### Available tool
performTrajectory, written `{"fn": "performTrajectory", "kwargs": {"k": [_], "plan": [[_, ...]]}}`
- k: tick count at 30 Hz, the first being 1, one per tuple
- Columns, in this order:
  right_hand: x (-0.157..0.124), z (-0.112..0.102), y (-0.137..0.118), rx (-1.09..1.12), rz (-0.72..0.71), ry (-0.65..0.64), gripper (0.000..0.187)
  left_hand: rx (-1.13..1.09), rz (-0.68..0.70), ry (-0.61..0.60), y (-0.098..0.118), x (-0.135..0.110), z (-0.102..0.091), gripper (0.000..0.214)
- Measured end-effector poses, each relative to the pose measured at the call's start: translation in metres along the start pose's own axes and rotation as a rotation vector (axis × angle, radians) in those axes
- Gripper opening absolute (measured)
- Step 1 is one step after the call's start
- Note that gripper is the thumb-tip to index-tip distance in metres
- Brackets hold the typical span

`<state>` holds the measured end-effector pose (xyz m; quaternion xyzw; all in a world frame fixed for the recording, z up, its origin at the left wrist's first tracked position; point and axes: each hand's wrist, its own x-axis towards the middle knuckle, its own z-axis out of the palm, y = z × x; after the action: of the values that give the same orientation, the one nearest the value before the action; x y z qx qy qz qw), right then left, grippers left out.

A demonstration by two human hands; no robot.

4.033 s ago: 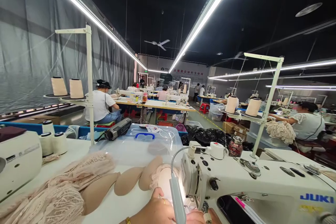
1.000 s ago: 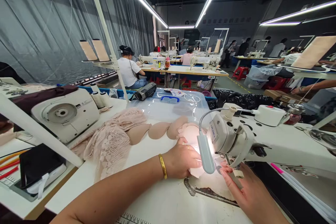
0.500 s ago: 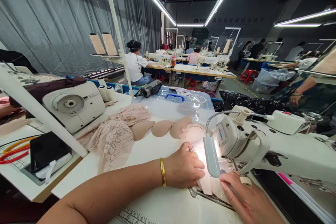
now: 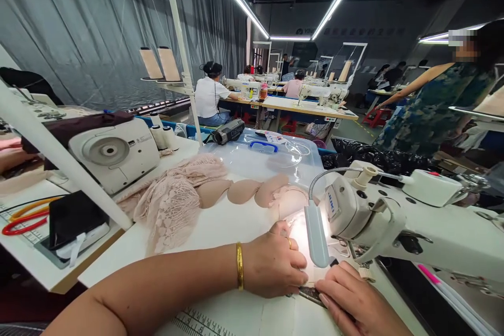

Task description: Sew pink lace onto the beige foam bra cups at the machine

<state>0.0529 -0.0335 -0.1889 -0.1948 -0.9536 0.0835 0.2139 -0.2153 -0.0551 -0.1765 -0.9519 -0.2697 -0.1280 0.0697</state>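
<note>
My left hand [image 4: 275,260], with a gold bracelet and a ring, is closed on pale pink fabric [image 4: 298,228] at the sewing machine [image 4: 350,205]. Its fingers are curled against the cloth. My right hand [image 4: 354,294] is closed too, its fingertips at the near edge of the same fabric, beside the left fingers. A grey lamp [image 4: 316,236] on a bent metal neck shines on the cloth and hides part of it. The needle area is mostly hidden behind lamp and hands. Beige molded cups [image 4: 240,192] and pink lace [image 4: 173,205] lie to the left.
A clear plastic box lid [image 4: 232,155] with a blue handle is behind the cups, with a dark camcorder-like device [image 4: 228,131] on it. A second machine [image 4: 112,152] and a phone [image 4: 76,218] are at left. A standing person [image 4: 429,100] is at right.
My right hand has moved left and closer to my left hand at the fabric edge. The left hand has shifted slightly downward with the cloth. The person at right now shows more fully.
</note>
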Motion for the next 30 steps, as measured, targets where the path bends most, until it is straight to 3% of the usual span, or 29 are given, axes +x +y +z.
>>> {"fn": "performTrajectory", "kwargs": {"k": [9, 14, 18, 30], "plan": [[-0.004, 0.014, 0.013, -0.106, 0.056, 0.087, 0.022, 0.005, -0.035, 0.003, -0.007, 0.007, 0.001, 0.016], [-0.013, 0.030, 0.020, -0.158, 0.182, 0.147, 0.023, 0.028, -0.043, -0.021, -0.014, 0.010, 0.005, 0.014], [-0.018, 0.038, 0.022, -0.160, 0.268, 0.114, 0.026, 0.043, -0.046, -0.009, -0.018, 0.012, 0.008, 0.014], [-0.009, 0.035, 0.021, -0.193, 0.214, 0.169, 0.025, -0.015, -0.119, 0.021, -0.030, 0.014, 0.018, 0.019]]}}
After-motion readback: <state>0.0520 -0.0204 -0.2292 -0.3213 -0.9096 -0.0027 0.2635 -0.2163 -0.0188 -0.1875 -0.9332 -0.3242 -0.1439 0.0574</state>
